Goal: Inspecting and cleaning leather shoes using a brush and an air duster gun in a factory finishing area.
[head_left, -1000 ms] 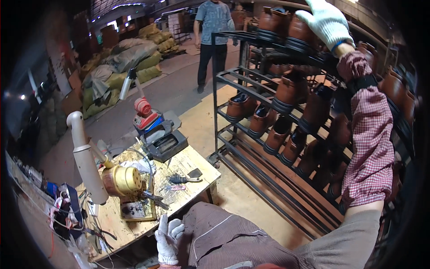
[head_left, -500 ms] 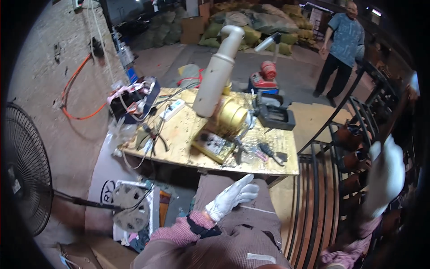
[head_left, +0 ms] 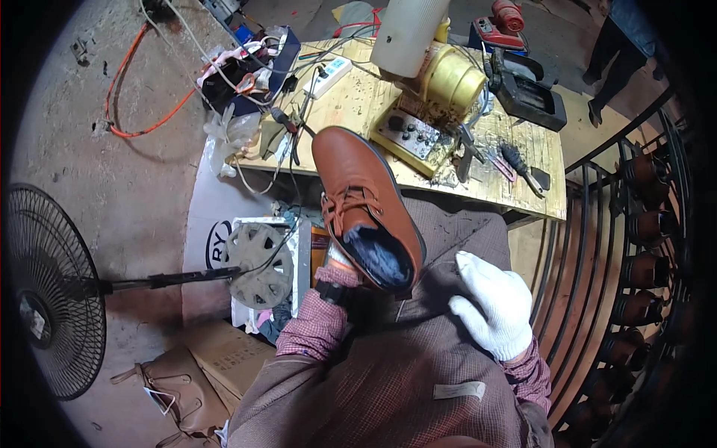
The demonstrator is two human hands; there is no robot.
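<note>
A brown leather lace-up shoe [head_left: 364,175] with a dark fuzzy lining is raised in front of me, its toe pointing away toward the workbench. My left hand [head_left: 338,257], in a white glove, holds it from beneath; the shoe hides most of the fingers. To the right of the heel and apart from it is my right hand [head_left: 493,306], also in a white knit glove. Its thumb and fingers are spread, with nothing between them. Just beyond the shoe stands a yellow machine [head_left: 452,78] with a control box [head_left: 414,134] and a wide pale duct [head_left: 409,33].
On the wooden workbench [head_left: 336,101] lie pliers [head_left: 293,145], a power strip [head_left: 328,77] and a brush [head_left: 515,158]. A black metal rack [head_left: 575,261] holding several brown shoes [head_left: 648,228] runs along my right. A fan [head_left: 52,291] stands at left. Someone's legs [head_left: 616,56] show at far right.
A brown shoe has come into view, held in my left hand. My right hand has moved from the rack back over my lap. The view has tilted downward.
</note>
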